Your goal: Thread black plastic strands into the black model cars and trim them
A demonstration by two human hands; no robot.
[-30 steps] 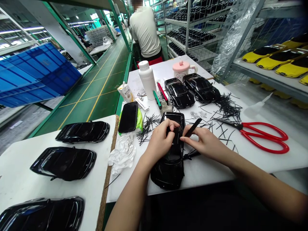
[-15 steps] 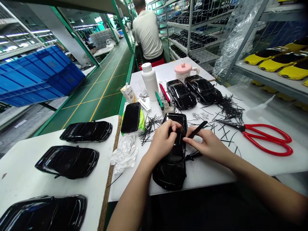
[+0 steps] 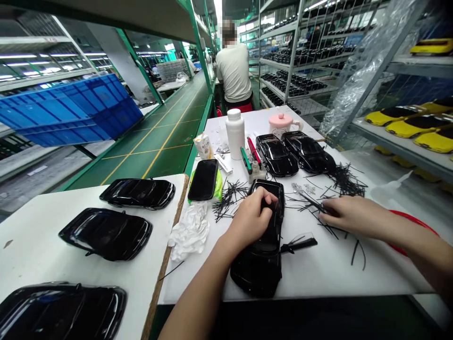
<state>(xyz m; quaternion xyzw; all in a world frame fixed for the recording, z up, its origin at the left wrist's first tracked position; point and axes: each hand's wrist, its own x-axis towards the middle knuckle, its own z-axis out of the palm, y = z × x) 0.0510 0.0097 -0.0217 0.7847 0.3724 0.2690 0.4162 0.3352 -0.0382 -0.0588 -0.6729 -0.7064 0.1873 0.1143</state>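
Observation:
A glossy black model car [image 3: 260,274] lies lengthwise in front of me on the white table, with an opened door [image 3: 300,244] sticking out to the right. My left hand [image 3: 253,212] rests over its roof, fingers curled in against the body; the fingertips are partly hidden. To the right, my right hand [image 3: 345,215] grips dark tweezers [image 3: 311,199], their tips pointing left and away from me at a small pile of clear pieces [image 3: 303,189]. Red-handled scissors [image 3: 414,217] lie partly hidden under my right forearm.
Black strips [image 3: 348,179] lie scattered about. Two black model cars [image 3: 276,155], a white bottle [image 3: 235,134], a pink-lidded mug [image 3: 281,122] and knives [image 3: 254,151] stand behind. A phone [image 3: 203,179] and crumpled tissue [image 3: 191,231] lie left. More cars [image 3: 106,233] sit on the side board.
My right hand has moved right, away from the car, with the tweezers now over the clear pieces. My left hand has stayed on the car. The view has shifted slightly.

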